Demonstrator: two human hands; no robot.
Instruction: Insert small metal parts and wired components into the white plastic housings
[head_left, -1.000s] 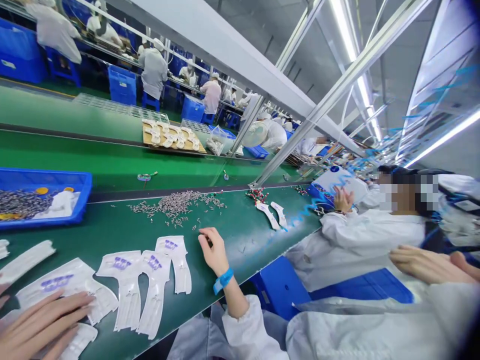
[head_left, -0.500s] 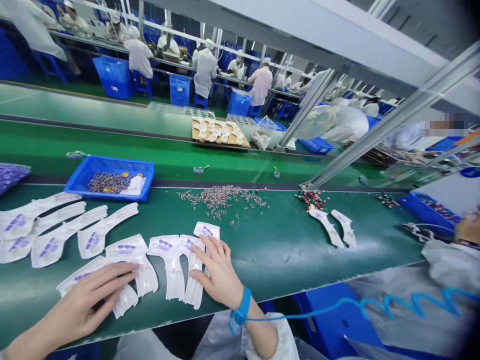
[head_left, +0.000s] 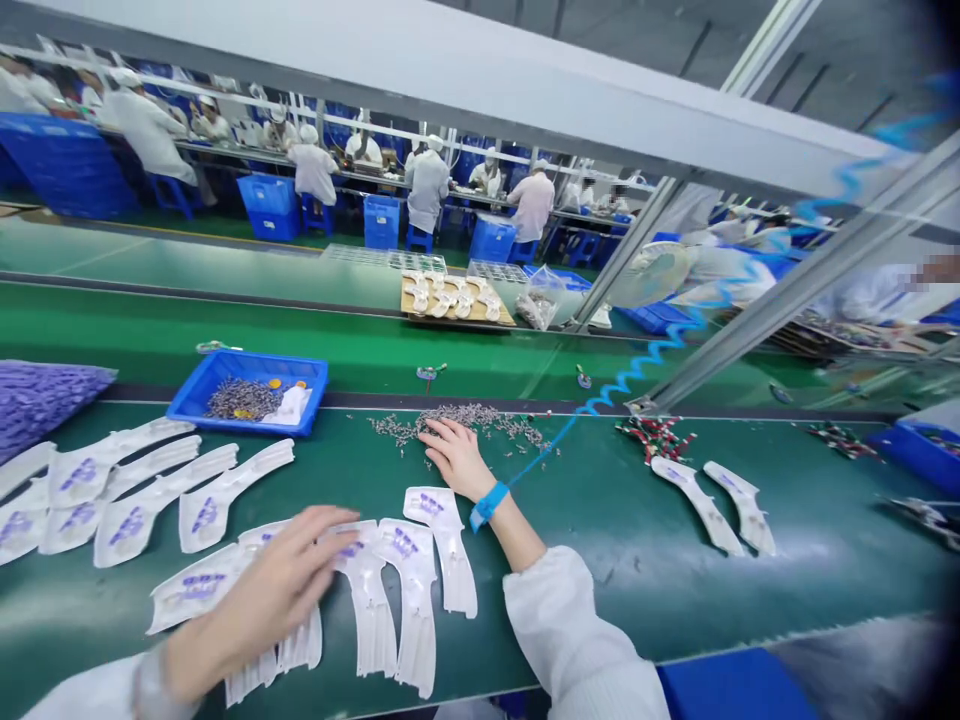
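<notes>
My right hand (head_left: 459, 462) is at the near edge of a pile of small metal parts (head_left: 514, 425), its fingers stretched out over them; I cannot see anything held. A blue wrist band (head_left: 489, 505) with a coiled cord circles that wrist. Slightly blurred, my left hand (head_left: 289, 570) hovers over or touches white curved plastic shells, fingers extended and apart, partly hiding several of them. One shell (head_left: 201, 590) with purple marks pokes out left of it. To its right lie a shell (head_left: 409, 590) and a shorter-looking shell (head_left: 448, 545), both with purple marks.
More white shells (head_left: 202, 500) overlap at the left. Behind them stands a blue bin (head_left: 187, 400) of small metal parts. A bag of purple pieces (head_left: 49, 405) lies far left. Red and green wired parts (head_left: 654, 440) and two shells (head_left: 697, 505) are at the right, beside a metal post (head_left: 750, 300).
My right hand has left the rightmost shell and moved up to the metal parts pile. My left hand has shifted right over the shells. The view has tilted and shifted.
</notes>
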